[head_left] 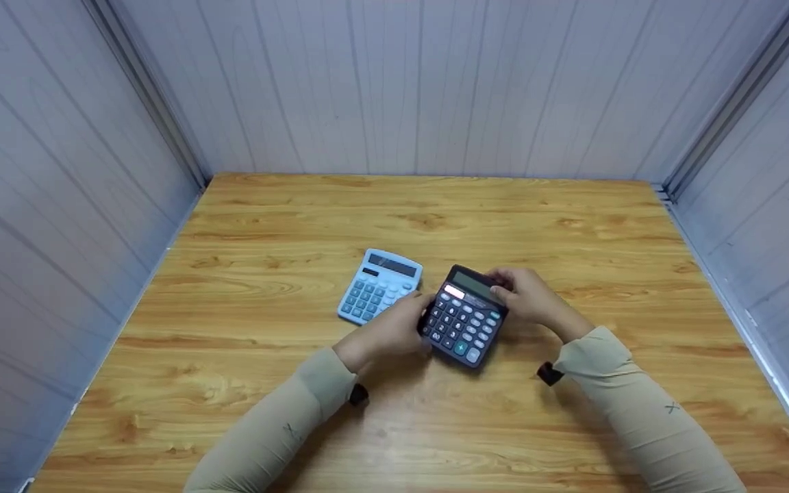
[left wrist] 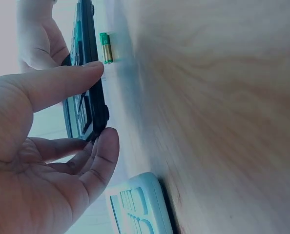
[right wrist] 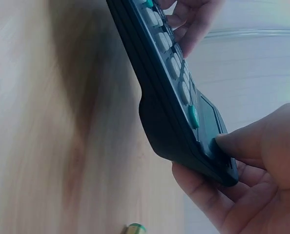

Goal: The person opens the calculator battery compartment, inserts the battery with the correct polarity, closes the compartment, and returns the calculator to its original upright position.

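A black calculator point(head_left: 466, 318) with grey and green keys is held tilted above the table between both hands. My left hand point(head_left: 398, 327) grips its left edge, and the left wrist view shows the thumb point(left wrist: 72, 83) along the side. At the upper right corner my right hand point(head_left: 528, 298) pinches it; in the right wrist view the thumb lies on the display end and the fingers point(right wrist: 198, 187) are underneath. A light blue calculator point(head_left: 381, 284) lies on the table just left, partly covered by my left hand. The black calculator's underside is mostly hidden.
A green and gold battery point(left wrist: 106, 48) lies on the wooden table point(head_left: 285, 226) beyond the black calculator; its end point(right wrist: 135, 229) shows in the right wrist view. Pale panelled walls point(head_left: 394, 89) enclose the table at the back and both sides.
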Demonstrator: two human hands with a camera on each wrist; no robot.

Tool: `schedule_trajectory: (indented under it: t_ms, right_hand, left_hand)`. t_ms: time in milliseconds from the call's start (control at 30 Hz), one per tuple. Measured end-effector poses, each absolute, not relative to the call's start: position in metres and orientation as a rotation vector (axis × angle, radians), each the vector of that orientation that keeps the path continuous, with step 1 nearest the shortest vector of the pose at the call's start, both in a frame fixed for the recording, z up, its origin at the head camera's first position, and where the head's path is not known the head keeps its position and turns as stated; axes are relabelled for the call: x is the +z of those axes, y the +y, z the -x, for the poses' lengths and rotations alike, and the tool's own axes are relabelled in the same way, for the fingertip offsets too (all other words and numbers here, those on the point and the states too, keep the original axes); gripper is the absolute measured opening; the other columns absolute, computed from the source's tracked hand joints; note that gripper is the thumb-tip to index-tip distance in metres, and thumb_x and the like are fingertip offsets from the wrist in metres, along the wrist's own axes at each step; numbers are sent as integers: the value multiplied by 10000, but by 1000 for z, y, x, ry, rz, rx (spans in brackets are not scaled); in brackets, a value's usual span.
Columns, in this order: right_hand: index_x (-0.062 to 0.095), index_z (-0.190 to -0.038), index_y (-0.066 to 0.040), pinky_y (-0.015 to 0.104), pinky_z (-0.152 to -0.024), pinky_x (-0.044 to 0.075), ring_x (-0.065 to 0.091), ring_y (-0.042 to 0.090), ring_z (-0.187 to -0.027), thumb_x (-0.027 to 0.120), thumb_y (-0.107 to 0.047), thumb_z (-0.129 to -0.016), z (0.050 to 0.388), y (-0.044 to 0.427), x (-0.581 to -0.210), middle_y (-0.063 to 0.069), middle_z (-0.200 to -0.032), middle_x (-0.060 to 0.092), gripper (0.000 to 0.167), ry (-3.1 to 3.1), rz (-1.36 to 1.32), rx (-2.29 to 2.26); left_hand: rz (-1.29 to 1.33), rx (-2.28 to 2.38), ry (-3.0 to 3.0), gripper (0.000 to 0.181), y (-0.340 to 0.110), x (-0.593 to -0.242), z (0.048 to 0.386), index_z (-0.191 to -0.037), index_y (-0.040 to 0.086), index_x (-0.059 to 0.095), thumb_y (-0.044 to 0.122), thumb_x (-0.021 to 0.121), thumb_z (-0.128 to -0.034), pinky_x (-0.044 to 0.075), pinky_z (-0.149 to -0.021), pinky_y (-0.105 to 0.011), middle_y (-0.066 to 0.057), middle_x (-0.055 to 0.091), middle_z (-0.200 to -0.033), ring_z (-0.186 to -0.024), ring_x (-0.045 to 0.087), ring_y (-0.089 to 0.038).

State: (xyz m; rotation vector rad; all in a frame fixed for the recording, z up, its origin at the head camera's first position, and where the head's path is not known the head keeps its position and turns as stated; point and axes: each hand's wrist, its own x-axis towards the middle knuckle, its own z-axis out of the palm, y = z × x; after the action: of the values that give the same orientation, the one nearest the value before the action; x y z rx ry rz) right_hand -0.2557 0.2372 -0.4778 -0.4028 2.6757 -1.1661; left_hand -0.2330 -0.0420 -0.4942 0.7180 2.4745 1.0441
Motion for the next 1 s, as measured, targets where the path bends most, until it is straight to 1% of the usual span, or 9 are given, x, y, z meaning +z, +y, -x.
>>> schedule_trajectory:
  t_ms: [133, 233, 367, 467, 600, 733, 833, 933, 1000]
  right_hand:
    - [681, -1332, 97, 398, -910, 598, 704, 326, -1043, 548, 8, -1089, 256, 238, -474, 272, -1199, 742, 291, 2688, 394, -1206]
    - [679, -1334, 106, 368, -886, 593, 710, 326, -1036, 557, 5, -1087, 255, 240, -472, 283, -1201, 748, 294, 2706, 380, -1221]
    - [665, -1360, 104, 378, -913, 589, 707, 328, -1069, 559, -25, -1098, 254, 241, -468, 277, -1227, 746, 310, 2713, 348, -1227]
    - [656, -1377, 98, 355, -897, 581, 695, 312, -1062, 554, -48, -1111, 254, 243, -464, 266, -1222, 737, 319, 2707, 331, -1237]
    - [655, -1379, 93, 271, -829, 572, 681, 275, -1016, 551, -53, -1116, 253, 246, -461, 251, -1196, 726, 318, 2687, 316, -1271]
    - [655, -1381, 90, 201, -776, 552, 663, 244, -991, 551, -50, -1113, 252, 248, -457, 259, -1201, 716, 320, 2672, 296, -1299]
    - [650, -1380, 103, 179, -773, 556, 661, 242, -999, 554, -43, -1110, 252, 251, -455, 279, -1221, 711, 322, 2657, 280, -1329]
    - [648, -1383, 106, 170, -781, 575, 675, 229, -1009, 553, -39, -1111, 253, 252, -453, 286, -1250, 714, 323, 2631, 254, -1368]
    - [652, -1380, 103, 171, -781, 589, 686, 204, -994, 556, -40, -1111, 253, 253, -452, 287, -1253, 719, 320, 2613, 234, -1392]
  left_hand:
    - [-732, 1087, 2475, 963, -44, -493, 234, -1633, 17, 439, -95, 828, -759, 416, -1293, -413, -169, 547, -1566, -1428, 562, -285]
    - [-734, 1097, 2485, 942, -44, -491, 233, -1637, 14, 435, -99, 816, -783, 413, -1295, -421, -183, 543, -1578, -1433, 558, -295]
    - [-725, 1112, 2491, 887, -45, -488, 235, -1628, -24, 431, -102, 798, -823, 414, -1296, -441, -223, 529, -1602, -1465, 546, -332]
    - [-764, 1129, 2504, 843, -46, -486, 235, -1611, -37, 451, -99, 790, -842, 441, -1277, -447, -224, 563, -1566, -1440, 571, -332]
    - [-856, 1159, 2518, 790, -47, -485, 236, -1582, -23, 497, -24, 835, -868, 470, -1252, -441, -193, 610, -1508, -1391, 602, -316]
    - [-939, 1181, 2518, 827, -50, -485, 237, -1608, 21, 479, 103, 886, -893, 435, -1281, -437, -153, 563, -1580, -1448, 564, -298]
    - [-1012, 1147, 2548, 868, -54, -485, 237, -1644, 70, 444, 184, 897, -913, 397, -1309, -454, -124, 484, -1666, -1524, 499, -290]
    - [-1135, 1051, 2638, 853, -58, -484, 237, -1654, 102, 444, 217, 885, -933, 425, -1292, -464, -122, 459, -1684, -1541, 479, -295]
    - [-1243, 971, 2707, 828, -61, -484, 237, -1643, 105, 466, 216, 884, -936, 455, -1270, -463, -132, 473, -1673, -1538, 484, -304]
